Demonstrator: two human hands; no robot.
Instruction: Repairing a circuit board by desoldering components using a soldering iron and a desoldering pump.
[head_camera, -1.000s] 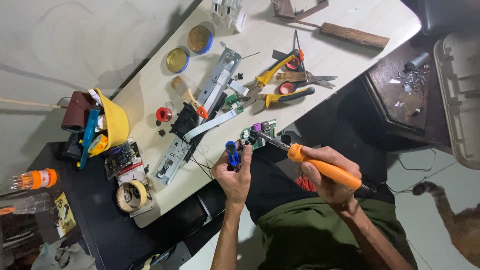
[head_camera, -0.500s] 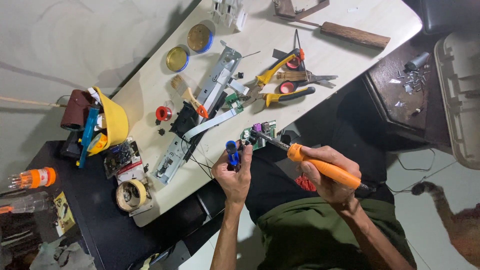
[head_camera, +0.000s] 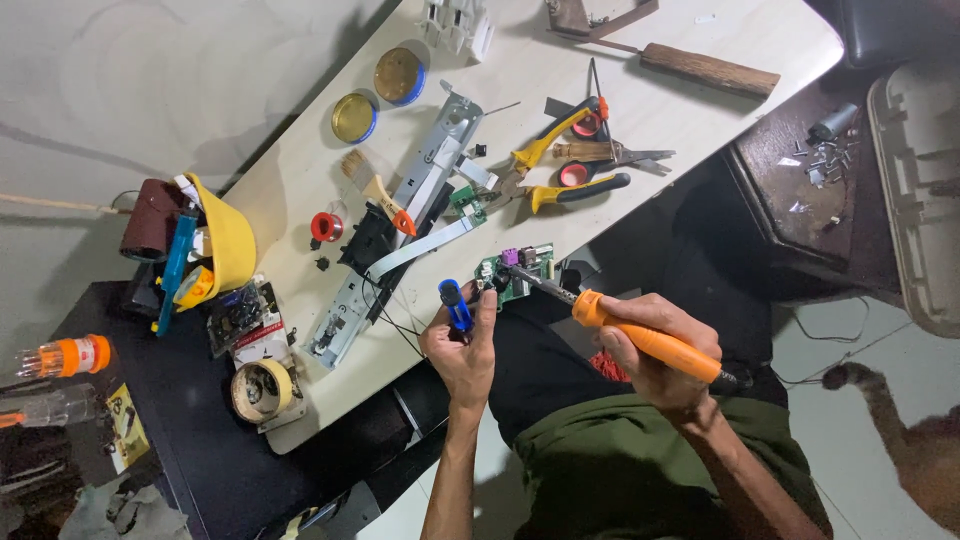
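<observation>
A pale wooden desk (head_camera: 300, 190) slants across the upper part of the frame, with a grey floor at the left and a dark low shelf at the lower left. Near the middle of the frame, the left hand (head_camera: 462, 350) has a closed grip on a small blue tube-shaped part (head_camera: 456, 304), pinched between thumb and fingers. The right hand (head_camera: 655, 355) is wrapped tight around the orange handle of a soldering iron (head_camera: 640, 335). The iron's dark tip reaches a small green circuit board (head_camera: 515, 272) at the desk's edge, just beside the blue part. Yellow-handled pliers (head_camera: 545, 145) and red-handled scissors (head_camera: 600, 160) lie higher up. A roll of tan tape (head_camera: 260, 390) sits at the lower left.
</observation>
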